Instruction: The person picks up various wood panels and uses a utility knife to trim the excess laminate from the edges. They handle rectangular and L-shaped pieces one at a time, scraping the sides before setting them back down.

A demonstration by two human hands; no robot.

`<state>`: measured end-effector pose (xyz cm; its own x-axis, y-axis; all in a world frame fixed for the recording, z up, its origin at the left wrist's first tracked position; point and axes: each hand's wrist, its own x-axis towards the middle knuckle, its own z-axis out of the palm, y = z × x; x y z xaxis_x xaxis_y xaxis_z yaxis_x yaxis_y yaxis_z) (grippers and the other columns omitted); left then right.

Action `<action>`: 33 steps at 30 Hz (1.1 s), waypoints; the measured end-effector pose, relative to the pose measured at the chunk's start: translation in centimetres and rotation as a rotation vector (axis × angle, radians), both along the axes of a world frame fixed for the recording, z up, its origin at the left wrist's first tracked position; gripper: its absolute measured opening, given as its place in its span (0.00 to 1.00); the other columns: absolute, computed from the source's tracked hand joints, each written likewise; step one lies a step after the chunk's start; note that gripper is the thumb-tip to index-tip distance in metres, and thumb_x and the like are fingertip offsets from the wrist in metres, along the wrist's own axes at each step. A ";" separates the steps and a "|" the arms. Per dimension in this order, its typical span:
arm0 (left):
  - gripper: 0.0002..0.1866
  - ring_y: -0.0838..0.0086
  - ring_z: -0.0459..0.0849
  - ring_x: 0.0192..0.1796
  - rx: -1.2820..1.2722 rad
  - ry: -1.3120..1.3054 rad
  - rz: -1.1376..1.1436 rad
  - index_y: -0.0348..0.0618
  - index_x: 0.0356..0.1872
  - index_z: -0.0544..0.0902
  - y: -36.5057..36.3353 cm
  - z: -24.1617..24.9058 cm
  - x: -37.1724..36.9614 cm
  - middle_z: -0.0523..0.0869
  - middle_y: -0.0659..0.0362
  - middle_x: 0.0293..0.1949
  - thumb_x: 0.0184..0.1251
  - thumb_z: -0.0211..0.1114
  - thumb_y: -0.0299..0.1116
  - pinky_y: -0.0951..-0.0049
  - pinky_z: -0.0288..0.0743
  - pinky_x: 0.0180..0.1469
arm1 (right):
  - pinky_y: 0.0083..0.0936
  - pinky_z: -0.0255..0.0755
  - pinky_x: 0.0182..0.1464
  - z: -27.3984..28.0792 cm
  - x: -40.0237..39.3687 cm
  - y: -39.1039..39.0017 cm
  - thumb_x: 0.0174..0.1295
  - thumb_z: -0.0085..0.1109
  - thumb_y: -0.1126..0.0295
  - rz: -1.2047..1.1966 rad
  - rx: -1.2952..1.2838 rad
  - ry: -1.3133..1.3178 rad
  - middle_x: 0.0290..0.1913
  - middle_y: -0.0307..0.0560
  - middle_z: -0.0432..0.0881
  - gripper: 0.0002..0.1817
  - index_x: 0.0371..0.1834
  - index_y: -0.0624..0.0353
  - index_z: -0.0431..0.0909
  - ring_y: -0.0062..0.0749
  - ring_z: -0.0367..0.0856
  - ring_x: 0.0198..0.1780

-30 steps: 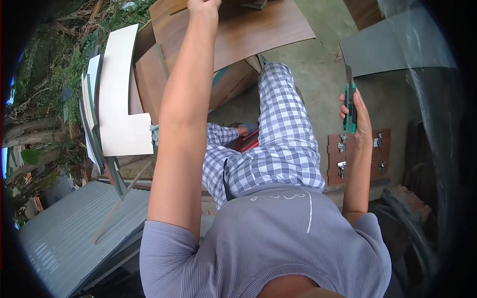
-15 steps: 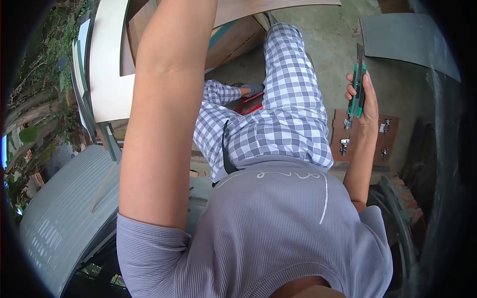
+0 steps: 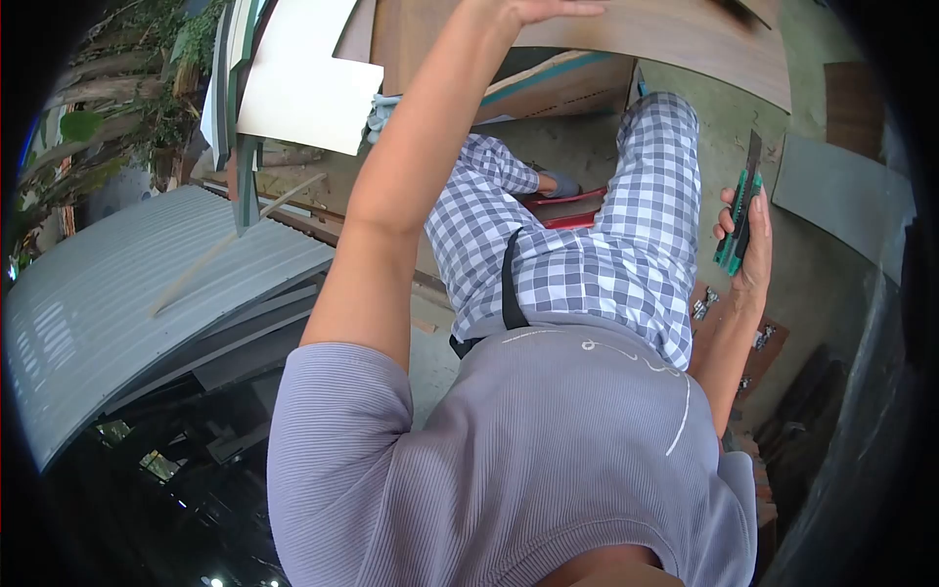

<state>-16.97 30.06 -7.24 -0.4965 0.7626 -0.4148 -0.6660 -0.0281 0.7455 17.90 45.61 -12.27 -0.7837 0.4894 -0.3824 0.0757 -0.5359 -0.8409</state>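
Note:
My right hand (image 3: 751,235) is wrapped round a green and black utility knife (image 3: 740,215), its dark blade out and pointing up and away from me. My left hand (image 3: 548,10) is at the top edge, partly cut off, with straight fingers over a wood-grain board (image 3: 665,44). Left of that forearm lies a white board (image 3: 303,98) with a notched corner. Just behind the forearm, a blue-grey crumpled thing (image 3: 382,115) shows at the white board's edge.
A cardboard box (image 3: 567,93) stands under the wood-grain board. Red bars (image 3: 572,221) show between my legs. On the right are a grey sheet (image 3: 841,201) and a brown panel (image 3: 768,342) with metal hinges. Corrugated sheeting (image 3: 147,303) spans the left, beside tree roots (image 3: 98,88).
My left arm has swung right, and its hand has come into view at the top. The whole view has shifted. The utility knife stays in my right hand.

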 end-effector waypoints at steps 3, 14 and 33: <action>0.25 0.51 0.74 0.59 -0.084 0.249 0.199 0.32 0.61 0.65 -8.4 1.6 3.7 0.71 0.42 0.58 0.72 0.52 0.42 0.56 0.72 0.59 | 0.16 0.69 0.27 -0.3 -2.2 -1.0 0.69 0.48 0.59 0.124 -0.029 0.029 0.40 0.46 0.75 0.30 0.70 0.59 0.54 0.18 0.68 0.27; 0.22 0.49 0.76 0.57 0.045 -0.082 1.032 0.26 0.55 0.68 -23.4 -4.1 9.9 0.73 0.39 0.56 0.69 0.56 0.35 0.56 0.71 0.60 | 0.19 0.72 0.27 1.1 -10.8 -7.3 0.68 0.48 0.62 0.607 -0.018 0.076 0.39 0.47 0.77 0.29 0.71 0.56 0.55 0.19 0.70 0.25; 0.23 0.60 0.75 0.59 0.299 -0.271 0.991 0.41 0.59 0.68 -14.8 -8.2 7.9 0.74 0.53 0.57 0.64 0.63 0.33 0.48 0.69 0.60 | 0.19 0.72 0.28 1.8 -8.3 -7.1 0.67 0.50 0.62 0.566 0.125 0.011 0.39 0.47 0.77 0.30 0.70 0.58 0.55 0.19 0.71 0.27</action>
